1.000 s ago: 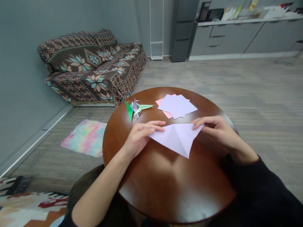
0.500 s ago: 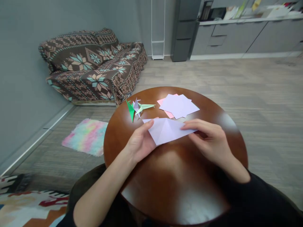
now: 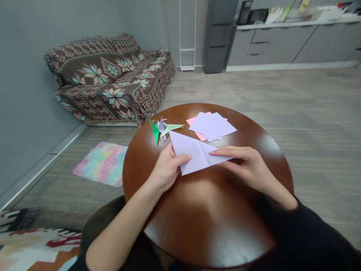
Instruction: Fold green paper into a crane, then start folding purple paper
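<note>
Brown wooden round surface [image 3: 214, 222] is carrying pink and lilac paper squares [image 3: 212, 127] and green and lilac origami figures [image 3: 161, 129] set aside farther off, clear of my work. My left hand [image 3: 167, 169] is pinching the folded lilac paper [image 3: 194, 156] mid-surface, while my right hand [image 3: 242, 163], open, is lying across it, steadying it.

Left hand [image 3: 167, 169] curled, right hand [image 3: 242, 165] flat
</note>
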A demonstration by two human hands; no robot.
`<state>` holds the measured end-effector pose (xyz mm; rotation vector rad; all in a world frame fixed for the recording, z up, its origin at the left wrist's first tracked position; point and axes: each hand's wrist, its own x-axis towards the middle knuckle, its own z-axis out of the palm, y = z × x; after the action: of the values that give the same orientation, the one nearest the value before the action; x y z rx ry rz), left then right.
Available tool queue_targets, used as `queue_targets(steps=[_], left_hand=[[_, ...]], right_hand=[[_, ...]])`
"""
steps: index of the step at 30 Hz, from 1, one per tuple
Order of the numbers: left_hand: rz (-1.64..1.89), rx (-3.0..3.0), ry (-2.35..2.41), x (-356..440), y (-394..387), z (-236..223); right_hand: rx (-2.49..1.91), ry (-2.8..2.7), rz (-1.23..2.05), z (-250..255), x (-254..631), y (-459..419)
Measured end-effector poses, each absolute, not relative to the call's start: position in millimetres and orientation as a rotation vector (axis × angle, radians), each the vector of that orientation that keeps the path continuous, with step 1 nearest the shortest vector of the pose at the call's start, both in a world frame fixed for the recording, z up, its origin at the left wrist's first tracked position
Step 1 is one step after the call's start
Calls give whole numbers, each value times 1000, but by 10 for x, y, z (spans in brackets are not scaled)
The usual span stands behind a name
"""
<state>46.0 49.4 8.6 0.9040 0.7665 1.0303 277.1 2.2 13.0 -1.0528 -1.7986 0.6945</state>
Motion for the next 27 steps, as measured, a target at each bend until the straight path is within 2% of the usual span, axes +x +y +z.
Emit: queue_targets(steps=[5,12,27], left_hand=[[1089,1144,797,435,470,87],[895,1555,925,356,475,117],[797,1316,777,355,452,131]], right_hand=[[-1106,-1700,815,112,2792,31],[-1053,-1765,918,112,2838,60],[-1233,-1588,1023,113,2822,63]])
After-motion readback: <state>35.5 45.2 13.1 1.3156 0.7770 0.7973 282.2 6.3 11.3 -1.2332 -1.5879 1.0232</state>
